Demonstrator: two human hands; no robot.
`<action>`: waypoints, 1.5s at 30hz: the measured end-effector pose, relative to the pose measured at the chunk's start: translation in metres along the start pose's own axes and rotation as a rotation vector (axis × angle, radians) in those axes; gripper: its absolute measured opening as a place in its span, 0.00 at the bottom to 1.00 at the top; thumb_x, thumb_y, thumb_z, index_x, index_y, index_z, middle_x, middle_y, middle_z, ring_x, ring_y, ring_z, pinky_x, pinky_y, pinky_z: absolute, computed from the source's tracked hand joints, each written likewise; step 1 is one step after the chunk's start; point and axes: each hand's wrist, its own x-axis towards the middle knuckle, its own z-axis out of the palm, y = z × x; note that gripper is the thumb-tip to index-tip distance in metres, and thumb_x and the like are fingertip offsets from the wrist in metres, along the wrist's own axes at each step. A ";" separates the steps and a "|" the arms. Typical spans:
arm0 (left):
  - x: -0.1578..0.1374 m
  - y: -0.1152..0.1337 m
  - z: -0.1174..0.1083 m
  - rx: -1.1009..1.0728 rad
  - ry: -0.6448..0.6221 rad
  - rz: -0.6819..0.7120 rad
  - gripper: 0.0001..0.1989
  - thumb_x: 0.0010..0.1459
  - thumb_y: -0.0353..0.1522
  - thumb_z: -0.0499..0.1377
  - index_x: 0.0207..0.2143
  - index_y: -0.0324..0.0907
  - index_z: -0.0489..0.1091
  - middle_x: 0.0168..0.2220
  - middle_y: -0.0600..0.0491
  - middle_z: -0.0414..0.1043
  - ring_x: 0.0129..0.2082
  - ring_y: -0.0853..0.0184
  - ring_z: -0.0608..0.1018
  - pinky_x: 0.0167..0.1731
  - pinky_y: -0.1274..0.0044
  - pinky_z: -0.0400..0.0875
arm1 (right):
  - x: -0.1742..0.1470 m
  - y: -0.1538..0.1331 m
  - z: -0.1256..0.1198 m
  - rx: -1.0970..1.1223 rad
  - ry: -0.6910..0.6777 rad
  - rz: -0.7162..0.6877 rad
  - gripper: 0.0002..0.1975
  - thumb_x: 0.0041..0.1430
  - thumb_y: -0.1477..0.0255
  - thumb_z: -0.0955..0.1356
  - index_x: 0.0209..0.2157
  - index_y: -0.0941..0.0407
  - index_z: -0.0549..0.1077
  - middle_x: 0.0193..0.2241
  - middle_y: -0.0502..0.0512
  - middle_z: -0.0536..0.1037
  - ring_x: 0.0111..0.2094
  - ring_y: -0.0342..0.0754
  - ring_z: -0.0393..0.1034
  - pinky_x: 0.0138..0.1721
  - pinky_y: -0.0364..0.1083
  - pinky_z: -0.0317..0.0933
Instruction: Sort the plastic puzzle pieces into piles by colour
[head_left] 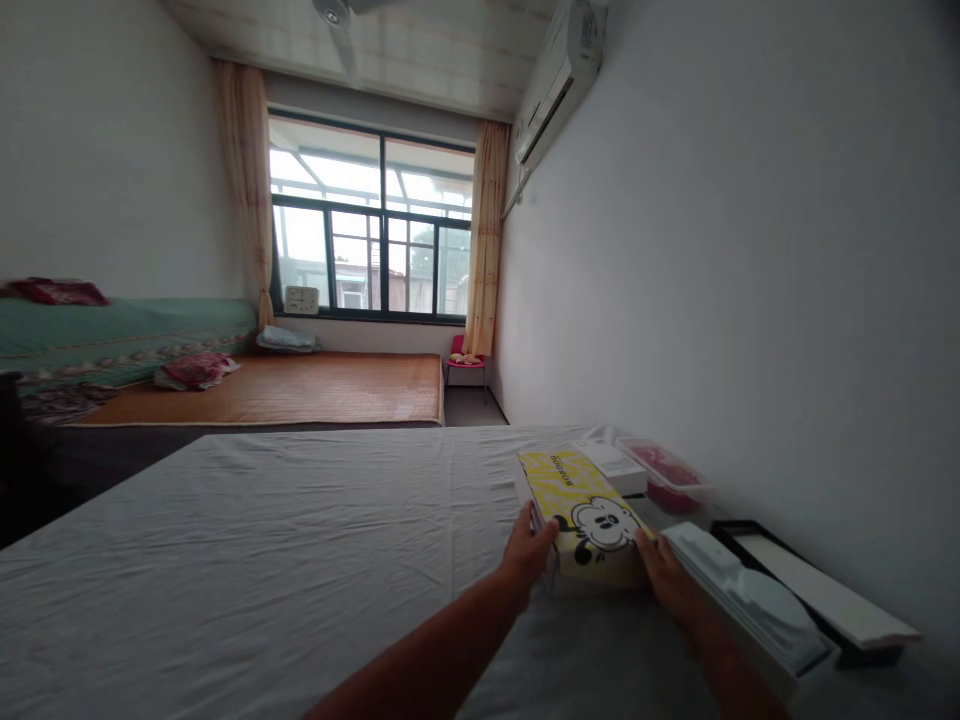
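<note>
yellow-and-white cartoon box (pixel 581 508) sits directly between the left hand (pixel 526 552) and the right hand (pixel 669 572), both grasping its opposite sides.

The room is dimly lit, mostly by daylight let in through the wide, dark-framed glass window (pixel 421 268) at upper centre, where the sky is blown out to white. A pale sheen is cast on the brown woven mat (pixel 337 388) at centre left. The smooth white wall (pixel 712 260) at right is rendered grey. Slight softness is seen on the yellow-and-white printed box (pixel 581 510) at lower right; the frame's edges are stretched by wide-angle distortion.
</note>
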 end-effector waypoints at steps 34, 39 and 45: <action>-0.091 -0.030 -0.207 1.026 -0.087 0.628 0.07 0.50 0.26 0.53 0.30 0.40 0.71 0.32 0.54 0.74 0.34 0.69 0.74 0.36 0.81 0.65 | -0.076 -0.083 0.217 -0.117 -0.807 -0.769 0.16 0.55 0.65 0.65 0.45 0.53 0.72 0.42 0.56 0.74 0.44 0.50 0.66 0.47 0.46 0.59; -0.096 -0.026 -0.205 0.924 -0.102 0.590 0.15 0.49 0.25 0.54 0.39 0.43 0.73 0.35 0.55 0.75 0.33 0.70 0.75 0.35 0.83 0.65 | -0.075 -0.078 0.221 -0.112 -0.824 -0.767 0.14 0.57 0.65 0.63 0.43 0.54 0.72 0.39 0.56 0.74 0.42 0.49 0.67 0.45 0.45 0.59; -0.096 -0.027 -0.206 0.774 -0.086 0.490 0.18 0.49 0.25 0.54 0.43 0.45 0.73 0.37 0.56 0.77 0.33 0.69 0.76 0.33 0.83 0.66 | -0.068 -0.075 0.225 -0.121 -0.847 -0.760 0.13 0.56 0.67 0.63 0.41 0.55 0.73 0.37 0.56 0.75 0.40 0.49 0.68 0.44 0.45 0.60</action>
